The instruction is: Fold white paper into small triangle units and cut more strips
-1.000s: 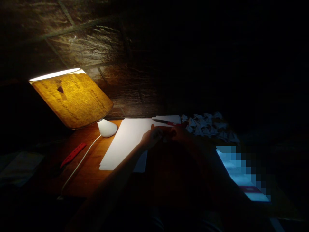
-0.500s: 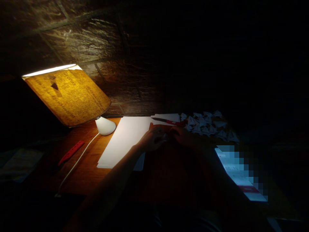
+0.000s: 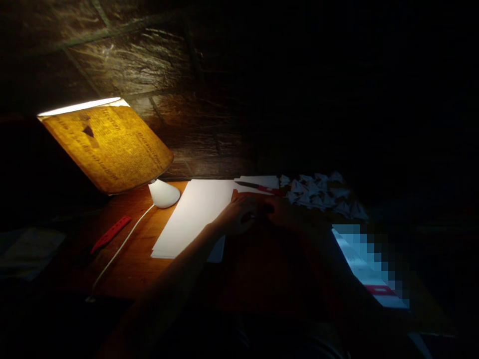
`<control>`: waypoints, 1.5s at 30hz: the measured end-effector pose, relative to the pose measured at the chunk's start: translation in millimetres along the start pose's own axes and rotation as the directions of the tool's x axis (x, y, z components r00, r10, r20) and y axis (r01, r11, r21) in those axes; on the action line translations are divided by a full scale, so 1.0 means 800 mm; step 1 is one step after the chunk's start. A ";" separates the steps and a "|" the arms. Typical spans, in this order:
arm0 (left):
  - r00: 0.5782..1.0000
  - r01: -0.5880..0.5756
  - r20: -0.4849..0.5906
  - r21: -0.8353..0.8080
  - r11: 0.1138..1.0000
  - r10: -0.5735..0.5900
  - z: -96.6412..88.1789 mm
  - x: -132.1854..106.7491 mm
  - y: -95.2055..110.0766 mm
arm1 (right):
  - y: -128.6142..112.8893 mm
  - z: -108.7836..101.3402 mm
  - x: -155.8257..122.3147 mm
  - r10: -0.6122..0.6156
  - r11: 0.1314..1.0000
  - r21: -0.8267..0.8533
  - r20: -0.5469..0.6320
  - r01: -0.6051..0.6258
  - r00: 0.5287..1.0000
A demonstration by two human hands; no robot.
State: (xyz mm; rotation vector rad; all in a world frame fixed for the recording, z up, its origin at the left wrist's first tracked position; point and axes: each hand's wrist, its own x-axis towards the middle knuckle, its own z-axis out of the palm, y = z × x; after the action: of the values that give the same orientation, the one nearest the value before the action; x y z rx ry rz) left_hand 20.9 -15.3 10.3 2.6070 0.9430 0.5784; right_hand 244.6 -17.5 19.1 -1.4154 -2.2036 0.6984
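Hands [image 3: 238, 215] [image 3: 280, 211] closer together, thin pale sliver [image 3: 255, 216]

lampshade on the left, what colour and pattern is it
The lampshade is glowing amber-yellow with dark lettering, seen best in the head view.

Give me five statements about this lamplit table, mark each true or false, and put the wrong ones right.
1. The lamp is lit. True.
2. The two hands are spread far apart. False: the left hand and right hand are close together; it is too dark to tell just what they hold.
3. A dark-tipped tool with red on it lies just beyond the hands. True.
4. The big white sheets lie to the right of the folded paper pieces. False: the white sheets lie to the left of the folded paper pieces.
5. A glowing bluish panel is to the right of the hands. True.
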 end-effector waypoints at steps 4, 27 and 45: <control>1.000 0.009 0.003 0.014 1.000 -0.009 0.003 0.001 -0.003 | -0.006 0.000 -0.001 0.033 0.998 -0.051 -0.008 -0.034 0.999; 0.891 0.145 -0.372 -0.307 0.941 -0.258 0.003 -0.001 0.007 | -0.010 0.012 0.005 -0.068 0.940 0.297 -0.316 0.167 0.946; 0.761 0.074 -0.431 -0.685 0.725 -0.485 0.007 0.006 0.027 | -0.025 0.016 0.004 0.093 0.680 0.723 -0.245 0.118 0.965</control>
State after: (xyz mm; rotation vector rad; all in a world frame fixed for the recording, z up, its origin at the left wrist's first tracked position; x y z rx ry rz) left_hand 38.7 -28.8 15.9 1.6183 1.0599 1.3889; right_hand 222.0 -24.2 21.5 -0.9774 -1.4363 1.1514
